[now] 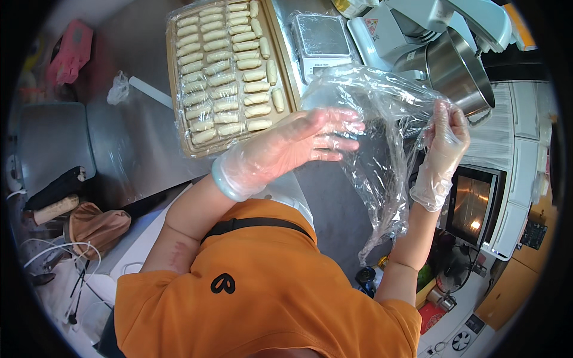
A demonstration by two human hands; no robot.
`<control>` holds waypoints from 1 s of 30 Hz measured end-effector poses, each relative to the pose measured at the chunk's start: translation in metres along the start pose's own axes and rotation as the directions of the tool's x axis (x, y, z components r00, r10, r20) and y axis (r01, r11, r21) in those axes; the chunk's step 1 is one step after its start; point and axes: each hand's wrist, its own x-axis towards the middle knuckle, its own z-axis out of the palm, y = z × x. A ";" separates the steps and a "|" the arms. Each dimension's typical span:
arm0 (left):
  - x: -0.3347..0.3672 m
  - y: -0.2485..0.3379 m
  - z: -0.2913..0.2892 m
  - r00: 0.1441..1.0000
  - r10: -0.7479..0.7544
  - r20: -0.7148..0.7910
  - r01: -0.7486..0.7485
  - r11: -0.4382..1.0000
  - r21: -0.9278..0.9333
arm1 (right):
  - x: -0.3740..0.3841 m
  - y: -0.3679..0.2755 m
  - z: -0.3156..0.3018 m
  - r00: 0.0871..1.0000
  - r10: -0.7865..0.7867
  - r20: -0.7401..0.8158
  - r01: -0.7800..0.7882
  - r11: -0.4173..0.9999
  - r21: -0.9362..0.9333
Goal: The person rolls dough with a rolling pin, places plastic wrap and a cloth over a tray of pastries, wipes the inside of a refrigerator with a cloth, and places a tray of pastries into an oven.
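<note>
A large sheet of clear plastic film [382,101] hangs crumpled in front of me, its tail dangling past the counter edge. At its right end, the gloved fingers of my right hand [446,134] pinch the film. My left hand [298,140], also in a clear glove, is held up with fingers stretched apart, beside the film's left part; whether it touches the film I cannot tell. Just beyond my left hand lies a tan tray [280,56] with rows of pale rolled dough pieces [227,106]. Clear film covers the left rows; the right ones look bare.
A digital scale [323,36] stands right of the tray, near a stand mixer with a steel bowl [456,74]. Left of the tray are a white scraper-like strip [150,92] and a small crumpled plastic bag [119,88]. A lit oven [471,206] is at the right.
</note>
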 end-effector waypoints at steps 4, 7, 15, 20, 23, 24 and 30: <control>-0.003 -0.028 -0.014 0.990 0.140 0.029 -0.122 0.933 -0.339 | 0.004 -0.001 -0.003 0.996 -0.057 -0.075 0.058 0.998 0.013; 0.006 -0.043 0.014 0.987 0.028 -0.156 -0.019 0.998 0.065 | -0.005 0.000 0.002 0.998 -0.047 -0.043 0.047 0.999 0.012; 0.030 -0.072 -0.001 0.847 0.069 -0.527 -0.048 0.997 0.054 | 0.035 0.022 -0.042 0.984 0.145 0.099 -0.155 0.983 0.100; 0.037 -0.071 -0.006 0.872 0.095 -0.480 -0.055 0.994 0.096 | 0.075 0.068 -0.077 0.936 0.239 0.258 -0.348 0.730 0.588; 0.041 -0.068 -0.017 0.830 0.182 -0.527 -0.121 0.982 0.148 | 0.024 0.069 -0.069 0.913 0.317 0.258 -0.409 0.690 0.597; 0.047 -0.067 -0.019 0.828 0.176 -0.532 -0.106 0.981 0.160 | 0.003 0.070 -0.067 0.907 0.373 0.197 -0.417 0.724 0.550; 0.047 -0.070 -0.018 0.834 0.072 -0.547 0.069 0.970 0.233 | -0.026 0.044 -0.028 0.819 0.422 0.388 -0.485 0.871 0.078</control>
